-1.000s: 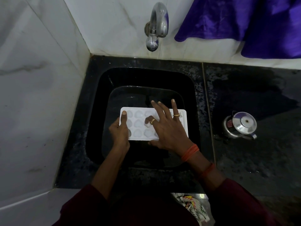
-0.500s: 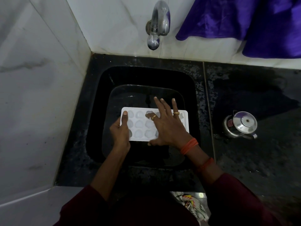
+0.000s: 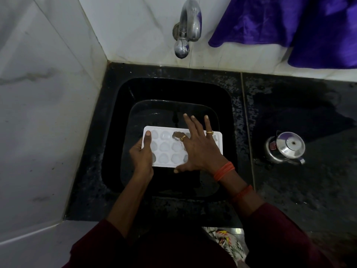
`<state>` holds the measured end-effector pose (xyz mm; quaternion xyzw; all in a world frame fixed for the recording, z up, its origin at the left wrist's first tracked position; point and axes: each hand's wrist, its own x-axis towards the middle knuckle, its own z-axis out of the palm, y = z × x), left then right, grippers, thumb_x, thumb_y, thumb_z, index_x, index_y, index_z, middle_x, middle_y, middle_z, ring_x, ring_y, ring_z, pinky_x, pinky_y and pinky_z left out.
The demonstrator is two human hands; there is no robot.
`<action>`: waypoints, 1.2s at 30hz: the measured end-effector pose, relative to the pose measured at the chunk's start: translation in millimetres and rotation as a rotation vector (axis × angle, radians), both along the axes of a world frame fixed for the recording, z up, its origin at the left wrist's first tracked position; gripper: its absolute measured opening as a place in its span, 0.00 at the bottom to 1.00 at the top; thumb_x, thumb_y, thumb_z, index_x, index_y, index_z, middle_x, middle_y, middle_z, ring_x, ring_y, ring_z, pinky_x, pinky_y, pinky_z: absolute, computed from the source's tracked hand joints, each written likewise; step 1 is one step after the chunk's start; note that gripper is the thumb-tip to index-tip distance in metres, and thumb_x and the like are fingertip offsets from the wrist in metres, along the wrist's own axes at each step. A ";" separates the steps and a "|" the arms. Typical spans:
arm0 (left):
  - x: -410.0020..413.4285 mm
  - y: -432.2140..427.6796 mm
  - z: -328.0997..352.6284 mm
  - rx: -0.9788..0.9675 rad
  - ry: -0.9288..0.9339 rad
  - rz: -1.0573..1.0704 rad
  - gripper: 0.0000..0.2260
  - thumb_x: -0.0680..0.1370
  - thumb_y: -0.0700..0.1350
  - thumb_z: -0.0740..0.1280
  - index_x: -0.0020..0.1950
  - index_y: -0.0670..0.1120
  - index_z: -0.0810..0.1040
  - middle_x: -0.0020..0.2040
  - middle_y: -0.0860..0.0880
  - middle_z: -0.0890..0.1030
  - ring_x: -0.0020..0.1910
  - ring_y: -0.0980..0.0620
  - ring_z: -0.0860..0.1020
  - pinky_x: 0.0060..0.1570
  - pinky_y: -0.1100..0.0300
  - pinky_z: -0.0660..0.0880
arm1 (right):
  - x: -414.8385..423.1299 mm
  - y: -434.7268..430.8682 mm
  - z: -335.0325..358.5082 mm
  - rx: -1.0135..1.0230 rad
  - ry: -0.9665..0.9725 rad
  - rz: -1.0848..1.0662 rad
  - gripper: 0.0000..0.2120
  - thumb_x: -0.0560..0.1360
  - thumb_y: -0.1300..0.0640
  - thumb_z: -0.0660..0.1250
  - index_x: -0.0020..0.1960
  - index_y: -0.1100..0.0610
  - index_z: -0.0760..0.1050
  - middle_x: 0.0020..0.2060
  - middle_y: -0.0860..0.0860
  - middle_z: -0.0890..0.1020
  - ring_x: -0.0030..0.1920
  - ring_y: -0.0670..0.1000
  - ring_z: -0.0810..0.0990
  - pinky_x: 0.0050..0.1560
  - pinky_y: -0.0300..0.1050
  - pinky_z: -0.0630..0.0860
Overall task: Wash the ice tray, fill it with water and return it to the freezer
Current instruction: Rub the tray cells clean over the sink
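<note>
A white ice tray (image 3: 166,149) with rounded cavities lies level over the black sink (image 3: 119,105). My left hand (image 3: 142,155) grips the tray's left end, thumb along its top edge. My right hand (image 3: 197,147) lies spread over the tray's right half, fingers straight and pointing away, the index finger bent down into a cavity. It hides most of the tray's right side. The steel tap (image 3: 186,29) juts from the wall above the sink, and no water runs from it.
A small steel kettle (image 3: 286,148) stands on the wet black counter (image 3: 299,190) right of the sink. Purple cloth (image 3: 301,26) hangs on the wall at top right. White marble walls (image 3: 42,113) close off the left and back.
My right hand's fingers have slid a little farther away over the tray. The tray and my left hand have stayed in place.
</note>
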<state>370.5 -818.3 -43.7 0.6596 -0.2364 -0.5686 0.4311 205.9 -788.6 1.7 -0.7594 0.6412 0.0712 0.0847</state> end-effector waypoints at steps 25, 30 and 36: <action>0.3 1.8 -1.4 0.019 0.011 0.007 0.11 0.79 0.53 0.69 0.44 0.47 0.83 0.40 0.49 0.85 0.41 0.50 0.85 0.37 0.57 0.82 | 3.6 3.9 11.3 -0.056 0.082 0.004 0.54 0.51 0.19 0.65 0.70 0.49 0.72 0.77 0.63 0.57 0.78 0.63 0.55 0.74 0.70 0.37; 0.7 2.5 1.1 0.011 0.018 0.013 0.10 0.80 0.52 0.69 0.45 0.47 0.83 0.41 0.50 0.85 0.40 0.51 0.84 0.36 0.59 0.82 | 6.0 6.6 13.1 -0.076 0.066 0.009 0.53 0.52 0.20 0.67 0.70 0.49 0.73 0.77 0.63 0.60 0.77 0.63 0.58 0.74 0.70 0.37; 3.4 0.6 1.8 0.011 0.027 0.008 0.10 0.79 0.53 0.69 0.47 0.48 0.84 0.44 0.49 0.86 0.45 0.47 0.85 0.45 0.52 0.83 | 7.9 9.7 12.7 -0.135 0.022 0.018 0.50 0.52 0.23 0.69 0.66 0.51 0.76 0.74 0.62 0.66 0.74 0.62 0.64 0.74 0.70 0.39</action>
